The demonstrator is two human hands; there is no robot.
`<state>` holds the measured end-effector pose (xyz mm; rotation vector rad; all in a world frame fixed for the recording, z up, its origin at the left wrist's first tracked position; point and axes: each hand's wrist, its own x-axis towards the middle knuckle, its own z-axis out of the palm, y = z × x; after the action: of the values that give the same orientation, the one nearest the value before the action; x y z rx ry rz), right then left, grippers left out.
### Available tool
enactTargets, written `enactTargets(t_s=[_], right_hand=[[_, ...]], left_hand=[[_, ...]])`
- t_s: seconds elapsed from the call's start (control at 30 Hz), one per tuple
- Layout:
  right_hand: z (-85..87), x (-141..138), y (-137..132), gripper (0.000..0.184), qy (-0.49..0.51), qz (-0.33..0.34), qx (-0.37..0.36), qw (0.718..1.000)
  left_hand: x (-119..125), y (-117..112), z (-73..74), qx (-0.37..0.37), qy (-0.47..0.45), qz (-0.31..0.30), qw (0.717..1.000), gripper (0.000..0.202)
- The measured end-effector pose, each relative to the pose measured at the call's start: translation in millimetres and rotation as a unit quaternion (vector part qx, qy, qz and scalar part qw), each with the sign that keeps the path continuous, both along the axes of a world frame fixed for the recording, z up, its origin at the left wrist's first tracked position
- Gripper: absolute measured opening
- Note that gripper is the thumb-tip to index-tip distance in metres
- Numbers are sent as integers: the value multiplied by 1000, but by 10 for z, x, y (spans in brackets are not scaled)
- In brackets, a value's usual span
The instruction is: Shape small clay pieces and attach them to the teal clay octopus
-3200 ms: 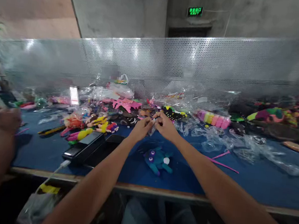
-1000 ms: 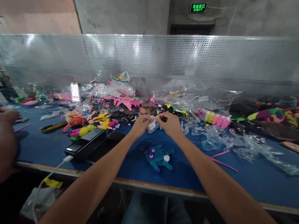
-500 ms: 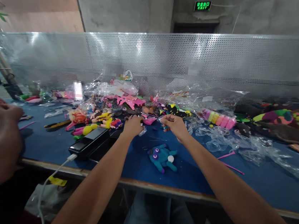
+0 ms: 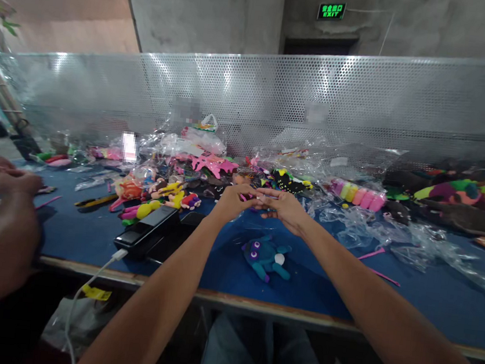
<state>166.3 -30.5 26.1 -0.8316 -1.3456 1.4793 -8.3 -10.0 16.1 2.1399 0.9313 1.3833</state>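
left hand [image 4: 232,199] and right hand [image 4: 282,207] meeting over the blue felt-covered table [image 4: 409,294], fingertips pinching a small pink clay piece [image 4: 249,196] between them. best kept light, clear of the teal clay figure [image 4: 265,256] below.

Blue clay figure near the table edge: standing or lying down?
Lying down. The blue clay figure lies flat on the blue table, limbs spread, eyes facing up, nearer than both hands and untouched.
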Motion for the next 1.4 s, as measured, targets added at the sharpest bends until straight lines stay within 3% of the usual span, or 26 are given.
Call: enactTargets(t_s=[0.1,0.23,0.33,0.43,0.53,0.63,0.83,1.13,1.27,1.4], right_hand=[[43,-7,-32,35,8,30,4,1000],[27,-48,65,22,-116,-66,99,986],[-10,-162,181,25,-283,-85,227,928],[-38,-368,254,18,-429,-75,325,839],[-66,-602,285,12,-548,-91,336,760],[-99,-784,299,16,-601,-89,311,730],[-118,-946,314,22,-627,-29,298,719],[-185,-990,372,40,-610,-36,327,721],[-277,-1009,448,50,-565,-29,300,768],[-294,-972,561,45,-462,-36,276,842]], left_hand=[[-29,45,17,1,-46,40,998,20],[-63,90,51,-38,-198,98,975,24],[-96,134,37,-76,-279,107,951,28],[-135,203,-39,-90,-301,135,940,32],[-173,276,-144,-91,-320,166,928,33],[-193,319,-230,-102,-357,183,910,36],[-160,340,-294,-158,-416,173,878,28],[-218,351,-220,-182,-551,155,800,14],[-269,345,-176,-180,-579,165,778,12],[-271,342,-146,-162,-528,170,816,9]])
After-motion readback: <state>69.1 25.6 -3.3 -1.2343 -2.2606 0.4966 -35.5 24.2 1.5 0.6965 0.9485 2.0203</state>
